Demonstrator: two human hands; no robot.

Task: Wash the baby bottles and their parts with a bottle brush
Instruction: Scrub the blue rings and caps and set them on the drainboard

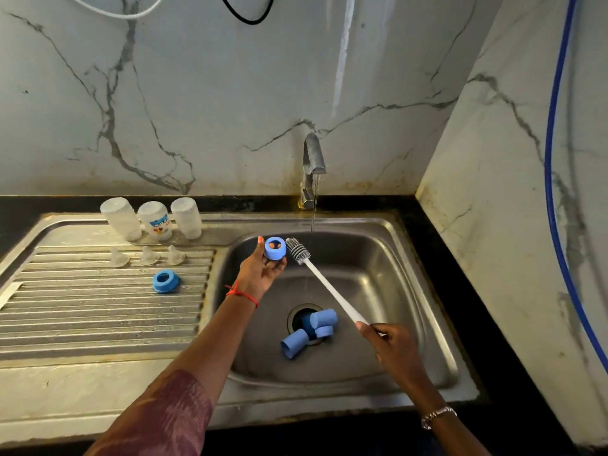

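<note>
Steel sink (388,278) with ribbed drainboard (98,311), chrome tap (314,156), marble wall (204,93), blue hose (546,166) at right

A black surface (424,222) carries a steel sink unit, with the ribbed drainboard (98,314) on the left and the basin (381,291) on the right. Along the drainboard's back ledge three clear bottles (155,220) stand in a row; the middle one has a printed picture. Just in front lie three clear teats (149,256), side by side, and nearer still a blue ring (165,282) on the ribs. In the basin, blue caps (293,343) cluster on and around the drain (296,315). A tap (312,166) rises at the back edge.
</note>
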